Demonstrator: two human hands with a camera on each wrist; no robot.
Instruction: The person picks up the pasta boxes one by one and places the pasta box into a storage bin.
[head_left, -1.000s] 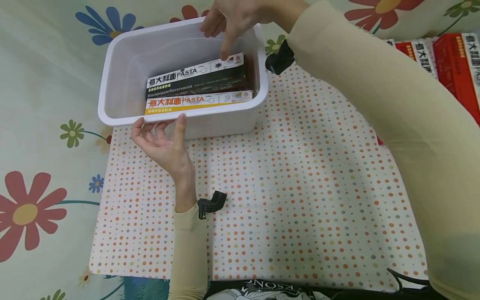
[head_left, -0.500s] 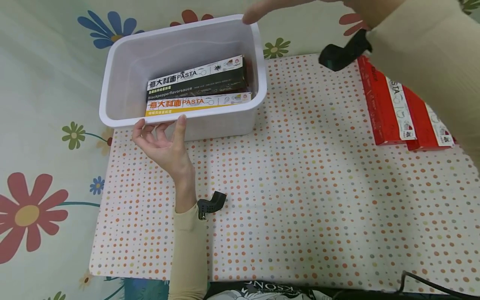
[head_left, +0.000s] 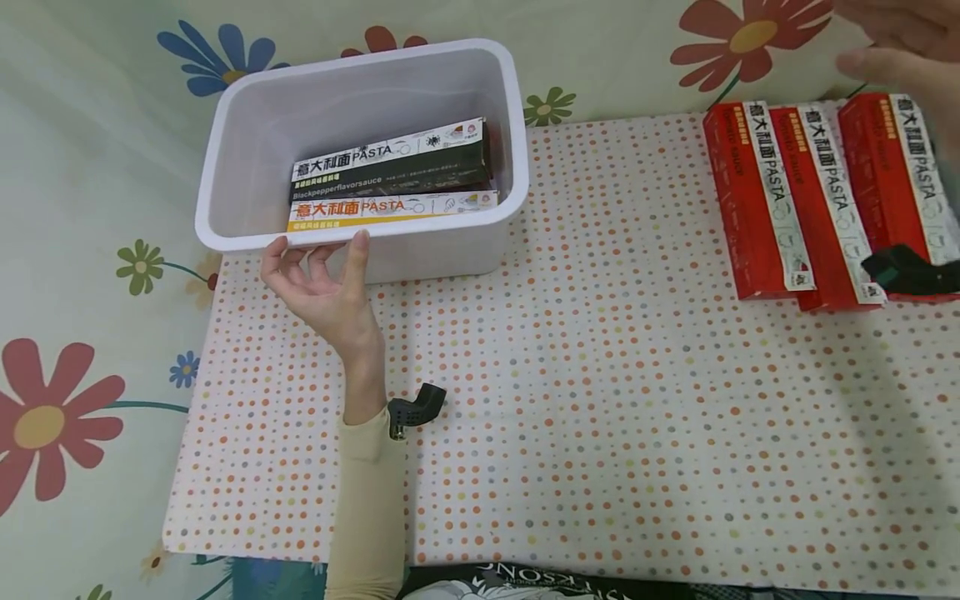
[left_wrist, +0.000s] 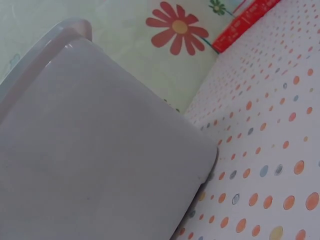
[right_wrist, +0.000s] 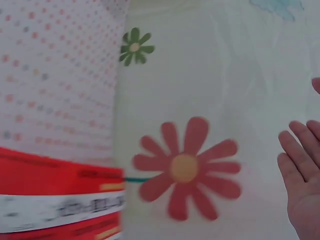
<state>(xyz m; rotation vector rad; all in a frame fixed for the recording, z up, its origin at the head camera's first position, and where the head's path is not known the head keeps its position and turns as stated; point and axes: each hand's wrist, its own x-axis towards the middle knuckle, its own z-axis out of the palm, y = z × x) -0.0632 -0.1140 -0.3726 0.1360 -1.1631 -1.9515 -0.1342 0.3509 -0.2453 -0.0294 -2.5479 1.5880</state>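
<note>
White tub [head_left: 438, 260] is sitting on a dotted tablecloth [head_left: 600, 375], around 10 to 11 o'clock in the head view. Left hand [head_left: 322, 300] is on the tub's 6 to 7 o'clock side, fingers and thumb bent up against the near lip and holding it. In the tub there's a black box [head_left: 420, 167] marked PASTA, and on its 6 o'clock side, along the near wall, a yellow box [head_left: 393, 208], also PASTA.

Over between 2 and 3 o'clock on the cloth are the red ones. First red box [head_left: 750, 217] and second red box [head_left: 813, 217] lie close side by side, both reading Tomato sauce, with the third red box [head_left: 881, 167] at their 3 o'clock. A black wrist camera [head_left: 903, 271] blocks part of that last one.

Right hand [head_left: 926, 67] is up at 2 o'clock, kinda blurry and cut off by the edge; the right wrist view shows its fingers straight and let go, near a flowery wall [head_left: 600, 50].
</note>
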